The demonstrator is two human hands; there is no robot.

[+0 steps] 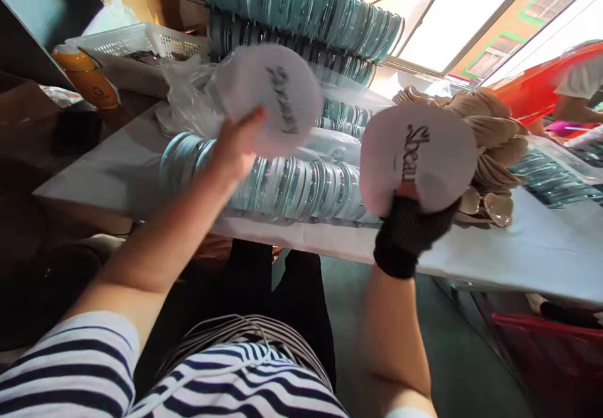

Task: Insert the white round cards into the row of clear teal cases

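Observation:
My left hand (238, 144) grips a white round card (296, 78) at its lower edge, with dark lettering on its face. The card is blurred, and clear plastic lies behind its left side. In a black fingerless glove, my right hand (414, 223) holds a second white rounded card (438, 154), also lettered in black. Its fingers are mostly hidden behind that card. Below and behind the cards, a long row of clear round plastic pieces (296, 185) stands on edge on the table. Beige cup-shaped pieces (494, 122) are heaped just right of my right hand.
More rows of clear round pieces (301, 3) are stacked at the back. A white plastic basket (136, 41) and an orange bottle (87, 75) stand at the left. The white table (546, 242) extends right, where another person's arm (577, 110) shows. A red crate (541, 330) sits below.

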